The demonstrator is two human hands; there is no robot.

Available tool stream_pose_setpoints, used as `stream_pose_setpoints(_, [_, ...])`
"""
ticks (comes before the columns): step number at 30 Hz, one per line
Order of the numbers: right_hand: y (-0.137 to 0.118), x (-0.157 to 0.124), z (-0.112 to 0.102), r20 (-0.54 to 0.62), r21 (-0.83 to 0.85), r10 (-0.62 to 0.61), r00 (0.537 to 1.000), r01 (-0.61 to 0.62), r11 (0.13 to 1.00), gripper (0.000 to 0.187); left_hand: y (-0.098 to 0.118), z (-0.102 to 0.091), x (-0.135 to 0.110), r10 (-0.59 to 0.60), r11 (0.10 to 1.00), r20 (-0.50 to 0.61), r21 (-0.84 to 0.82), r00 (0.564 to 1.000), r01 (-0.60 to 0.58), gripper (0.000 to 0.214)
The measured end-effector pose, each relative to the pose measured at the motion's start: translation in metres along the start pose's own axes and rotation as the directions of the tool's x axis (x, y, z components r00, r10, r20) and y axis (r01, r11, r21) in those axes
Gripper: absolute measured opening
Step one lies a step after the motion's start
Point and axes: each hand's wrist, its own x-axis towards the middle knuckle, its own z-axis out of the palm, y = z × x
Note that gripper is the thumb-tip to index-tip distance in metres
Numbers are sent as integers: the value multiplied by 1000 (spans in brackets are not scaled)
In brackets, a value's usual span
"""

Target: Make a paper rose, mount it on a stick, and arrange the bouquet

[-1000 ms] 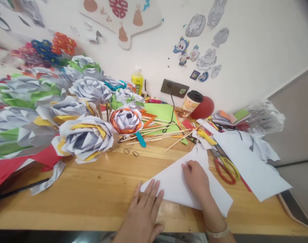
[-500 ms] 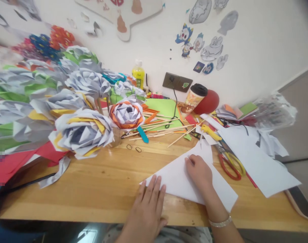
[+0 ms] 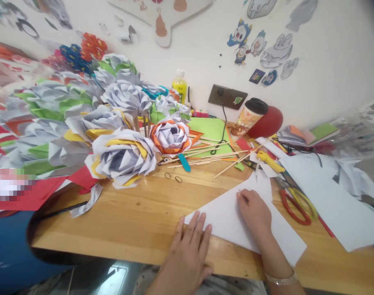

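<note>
A folded sheet of white paper (image 3: 224,221) lies at a slant near the table's front edge, with a pointed corner to the left. Flat on that left corner rests my left hand (image 3: 190,250), its fingers stretched out. My right hand (image 3: 255,213) is closed, its curled fingers and thumb at the sheet's upper folded edge; the fingertips are partly hidden. Scissors (image 3: 297,205) with red and yellow handles lie right of the sheet. Just beyond it is a yellow-handled tool (image 3: 270,161), probably a glue gun.
Large paper flowers (image 3: 122,157) crowd the left side. Thin wooden sticks (image 3: 211,155) lie behind the sheet, near a lidded cup (image 3: 247,116) and a yellow bottle (image 3: 180,87). More white paper (image 3: 334,205) covers the right. Two small rings (image 3: 178,179) lie mid-table.
The camera view has shifted, so everything sits farther right in the picture. Both hands keep almost the same pose on the white paper.
</note>
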Motion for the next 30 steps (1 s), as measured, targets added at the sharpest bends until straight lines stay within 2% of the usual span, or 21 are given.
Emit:
stream_pose_setpoints(2, [0,0,0,-1,-2,4,1000,-4,1000,26,-1,-1,0,13,1000,-9,-14,1000,-13,68])
stream_pose_setpoints(7, [-1,-4,3,-85,-61,-38,996,33,998,25,-4,-3,2,-6,1000,71,-13,997,7,84])
stream_pose_setpoints(13, [-9,-4,3,-72,-218,-54,996,37,975,25,-8,3,0,18,998,-20,53,1000,-17,88])
stream_pose_setpoints(18, [-15,-3,0,-35,-260,-34,999,24,965,25,-5,7,1,35,996,-8,85,999,-34,89])
stream_pose_setpoints(23, [-21,-4,0,-43,-311,2,999,-15,950,23,2,9,2,13,998,-15,58,1000,-12,100])
stream_pose_setpoints(30, [-24,-6,3,-162,-328,15,987,-68,942,21,3,9,5,20,996,-40,84,999,-16,98])
